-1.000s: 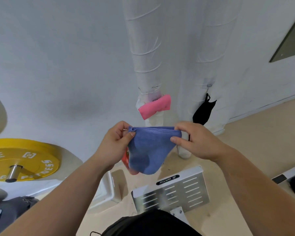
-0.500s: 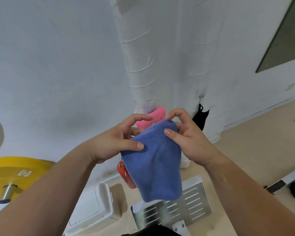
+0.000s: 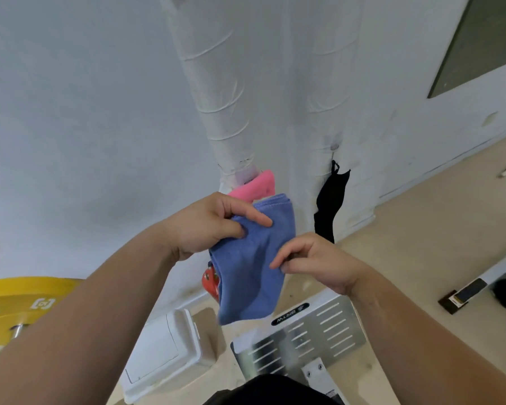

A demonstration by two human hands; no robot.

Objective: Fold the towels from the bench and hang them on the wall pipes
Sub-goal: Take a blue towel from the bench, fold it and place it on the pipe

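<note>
1. Up in front of the wrapped wall pipes (image 3: 216, 112), the left hand (image 3: 205, 226) pinches the top of a folded blue towel (image 3: 251, 267), thumb and forefinger closed on the cloth.
2. To the right and nearer, the right hand (image 3: 313, 264) is loosely curled, its fingertips (image 3: 275, 264) touching the towel's right edge; whether it grips is unclear.
3. Just behind, a pink towel (image 3: 257, 187) hangs on the left pipe.
4. Far right, a black cloth (image 3: 329, 206) hangs from a hook.

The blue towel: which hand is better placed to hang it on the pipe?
Probably the left hand: it grips the blue towel at its top, nearest the pipe. The right hand sits lower.
</note>
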